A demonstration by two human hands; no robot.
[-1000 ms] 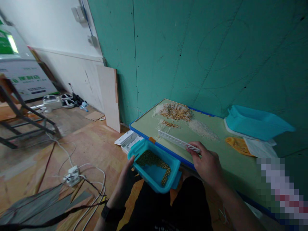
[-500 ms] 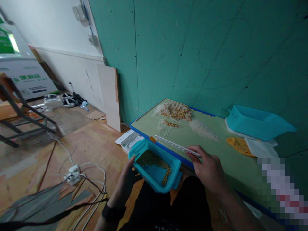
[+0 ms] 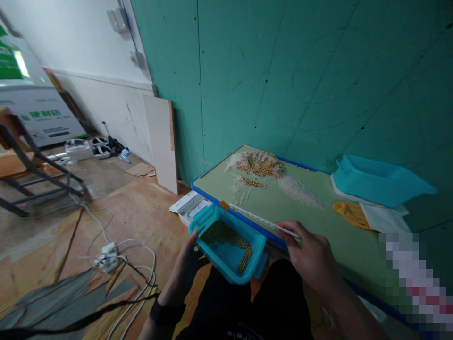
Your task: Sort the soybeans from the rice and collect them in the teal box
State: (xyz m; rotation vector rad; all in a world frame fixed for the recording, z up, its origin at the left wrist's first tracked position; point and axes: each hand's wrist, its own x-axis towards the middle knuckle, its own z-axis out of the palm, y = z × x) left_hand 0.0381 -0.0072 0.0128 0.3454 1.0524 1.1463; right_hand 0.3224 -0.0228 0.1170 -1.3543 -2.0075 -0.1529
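My left hand [image 3: 187, 257] grips the near-left rim of a turquoise plastic box [image 3: 215, 259], which is held just off the table's front edge. Inside it lie dark green beans [image 3: 221, 232] and a short band of yellowish beans [image 3: 247, 250]. My right hand [image 3: 307, 252] is closed on one end of a long, thin white strip [image 3: 253, 217] that looks like a ruler. The strip's far end reaches left over the blue table edge, above the box's back rim. Farther back on the table, yellow beans [image 3: 260, 165] lie heaped with white rice [image 3: 300, 191].
The green-topped table [image 3: 318, 222] stands against a green wall. At its right are another turquoise container [image 3: 382, 182], an orange flat item [image 3: 350, 215] and a white cloth or bag [image 3: 385, 217]. A power strip [image 3: 108, 257] with cables lies on the floor to the left.
My right hand and the strip have moved slightly right and toward me, and the strip has turned more edge-on. The box and my left hand look unchanged.
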